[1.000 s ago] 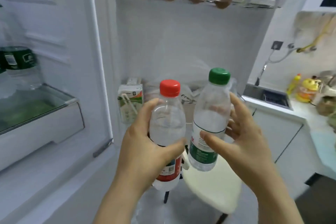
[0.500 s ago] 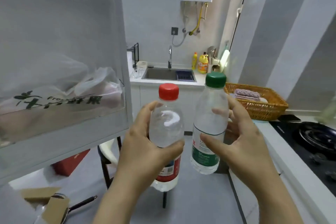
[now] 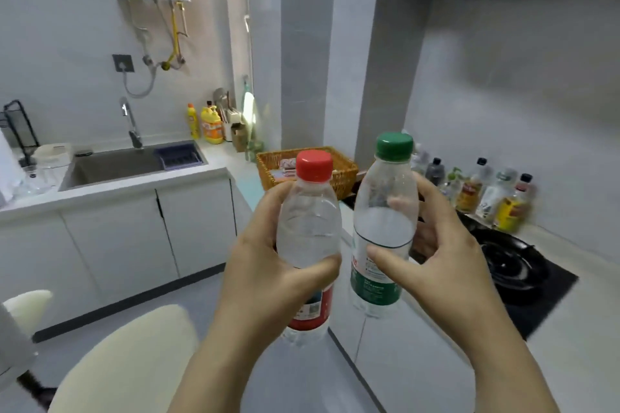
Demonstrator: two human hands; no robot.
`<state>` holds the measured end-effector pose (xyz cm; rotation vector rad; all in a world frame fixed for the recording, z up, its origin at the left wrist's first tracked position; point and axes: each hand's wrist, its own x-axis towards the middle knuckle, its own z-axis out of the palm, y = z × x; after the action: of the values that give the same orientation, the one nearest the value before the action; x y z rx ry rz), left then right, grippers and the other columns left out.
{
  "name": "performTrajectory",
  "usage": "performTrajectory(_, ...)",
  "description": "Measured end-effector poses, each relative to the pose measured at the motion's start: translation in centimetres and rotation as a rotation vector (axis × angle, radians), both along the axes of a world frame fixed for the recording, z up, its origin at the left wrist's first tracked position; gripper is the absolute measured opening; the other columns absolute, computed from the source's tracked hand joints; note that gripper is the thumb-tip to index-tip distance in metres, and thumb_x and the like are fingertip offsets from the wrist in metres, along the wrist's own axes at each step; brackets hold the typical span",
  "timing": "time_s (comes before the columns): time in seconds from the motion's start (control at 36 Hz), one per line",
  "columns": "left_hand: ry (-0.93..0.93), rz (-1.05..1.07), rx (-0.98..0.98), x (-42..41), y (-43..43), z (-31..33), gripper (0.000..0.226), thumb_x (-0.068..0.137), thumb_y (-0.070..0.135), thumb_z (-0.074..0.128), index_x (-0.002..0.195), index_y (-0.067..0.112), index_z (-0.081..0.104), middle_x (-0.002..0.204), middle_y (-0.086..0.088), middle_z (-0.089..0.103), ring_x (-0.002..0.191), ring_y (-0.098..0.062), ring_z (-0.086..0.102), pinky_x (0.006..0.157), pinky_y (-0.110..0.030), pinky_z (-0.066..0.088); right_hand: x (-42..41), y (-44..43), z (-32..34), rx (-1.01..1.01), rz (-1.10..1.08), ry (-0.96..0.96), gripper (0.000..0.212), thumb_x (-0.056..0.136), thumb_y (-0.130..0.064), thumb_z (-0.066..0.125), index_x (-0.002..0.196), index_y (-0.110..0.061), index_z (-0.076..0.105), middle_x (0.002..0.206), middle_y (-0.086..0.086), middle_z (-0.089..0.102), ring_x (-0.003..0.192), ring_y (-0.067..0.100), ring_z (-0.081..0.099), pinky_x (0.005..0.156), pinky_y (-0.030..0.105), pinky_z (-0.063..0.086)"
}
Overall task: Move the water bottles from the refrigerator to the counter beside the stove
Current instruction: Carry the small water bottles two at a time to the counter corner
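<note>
Now both hands grasp bottles, upright, side by side in mid-air. Left hand (image 3: 268,275) wraps the red-capped bottle (image 3: 310,238); right hand (image 3: 439,265) grips the green-capped bottle (image 3: 384,228). Beyond them lie the stove (image 3: 516,265), the counter (image 3: 577,339) and a basket (image 3: 342,174).

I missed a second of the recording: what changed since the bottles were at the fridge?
The person turned away from the fridge; both bottles were carried right toward the stove. Unchanged: the left hand grips the red-capped bottle, the right hand the green-capped bottle, both upright.
</note>
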<state>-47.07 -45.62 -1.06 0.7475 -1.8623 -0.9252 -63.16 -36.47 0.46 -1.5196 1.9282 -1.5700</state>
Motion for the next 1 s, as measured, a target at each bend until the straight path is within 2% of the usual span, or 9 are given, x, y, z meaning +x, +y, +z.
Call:
performTrajectory(0.14,0.004,-0.166,-0.02,-3.5,-2.3,0.3,0.077,0.06,0.024,0.083,0.115,0.059,0.042,0.106,0.03,0.06,0.1,0.005,0.059,0.075,-0.016,0.048,-1.8,0.0,0.0,-0.021,-0.179,-0.025,0.083,0.066,-0.024,0.079,0.113,-0.074,0.032,0.106,-0.043,0.056,0.101,-0.018,0.055,0.081,0.012,0.043)
performTrajectory(0.33,-0.02,-0.405,-0.013,-8.1,-3.3,0.0,0.076,0.064,0.013,0.081,0.114,0.057,0.044,0.105,0.03,0.061,0.098,0.007,0.059,0.076,-0.018,0.047,-3.5,1.9,-0.5,-0.007,-0.426,-0.077,0.088,0.068,-0.03,0.079,0.132,-0.064,0.029,0.114,-0.036,0.056,0.102,-0.019,0.053,0.08,0.009,0.041)
performTrajectory(0.42,-0.028,-0.51,-0.011,-10.2,-2.8,-0.4,0.069,0.066,0.008,0.079,0.111,0.049,0.049,0.101,0.026,0.063,0.094,0.004,0.061,0.071,-0.013,0.052,-4.5,3.3,-1.1,0.011,-0.522,-0.071,0.088,0.07,-0.027,0.079,0.133,-0.063,0.029,0.111,-0.04,0.053,0.1,-0.024,0.05,0.07,0.003,0.043)
performTrajectory(0.47,-0.031,-0.563,-0.003,-11.7,-2.4,-0.7,0.068,0.065,0.008,0.079,0.112,0.047,0.05,0.101,0.025,0.064,0.094,0.004,0.062,0.074,-0.013,0.052,-5.2,4.3,-1.5,0.03,-0.578,-0.064,0.087,0.071,-0.025,0.079,0.133,-0.061,0.03,0.107,-0.046,0.052,0.099,-0.025,0.05,0.069,0.001,0.043)
performTrajectory(0.67,-0.074,-0.712,0.067,-17.1,0.2,-1.7,0.069,0.06,0.021,0.077,0.116,0.049,0.049,0.103,0.021,0.066,0.095,-0.001,0.063,0.082,-0.036,0.055,-8.1,8.1,-2.5,0.052,-0.744,-0.045,0.085,0.068,-0.02,0.08,0.122,-0.066,0.032,0.1,-0.055,0.049,0.098,-0.025,0.051,0.07,-0.004,0.04)
performTrajectory(0.78,-0.084,-0.766,0.065,-20.3,1.8,-2.0,0.07,0.061,0.02,0.08,0.116,0.049,0.049,0.102,0.022,0.066,0.093,0.001,0.063,0.082,-0.033,0.055,-10.4,10.0,-2.9,0.066,-0.812,-0.06,0.088,0.067,-0.019,0.081,0.132,-0.056,0.035,0.105,-0.045,0.055,0.1,-0.019,0.054,0.075,0.001,0.043)
performTrajectory(0.86,-0.086,-0.785,0.04,-23.0,3.0,-2.0,0.072,0.063,0.013,0.081,0.118,0.046,0.05,0.103,0.022,0.066,0.094,0.001,0.063,0.083,-0.032,0.054,-12.6,11.3,-3.0,0.064,-0.84,-0.08,0.09,0.067,-0.021,0.08,0.136,-0.055,0.032,0.116,-0.033,0.058,0.105,-0.01,0.057,0.087,0.015,0.046)
performTrajectory(0.92,-0.081,-0.792,0.035,-25.0,3.8,-2.0,0.073,0.062,0.013,0.081,0.118,0.046,0.049,0.103,0.022,0.066,0.095,0.0,0.063,0.083,-0.033,0.055,-14.3,12.1,-2.9,0.062,-0.851,-0.083,0.091,0.067,-0.023,0.08,0.136,-0.055,0.031,0.12,-0.031,0.056,0.107,-0.007,0.057,0.091,0.022,0.047)
performTrajectory(1.0,-0.076,-0.801,0.029,-28.0,5.0,-1.7,0.075,0.061,0.017,0.081,0.122,0.045,0.048,0.106,0.021,0.066,0.098,-0.001,0.063,0.086,-0.036,0.054,-17.0,13.4,-2.6,0.055,-0.863,-0.08,0.092,0.066,-0.024,0.08,0.136,-0.055,0.03,0.121,-0.032,0.055,0.109,-0.007,0.056,0.093,0.023,0.047)
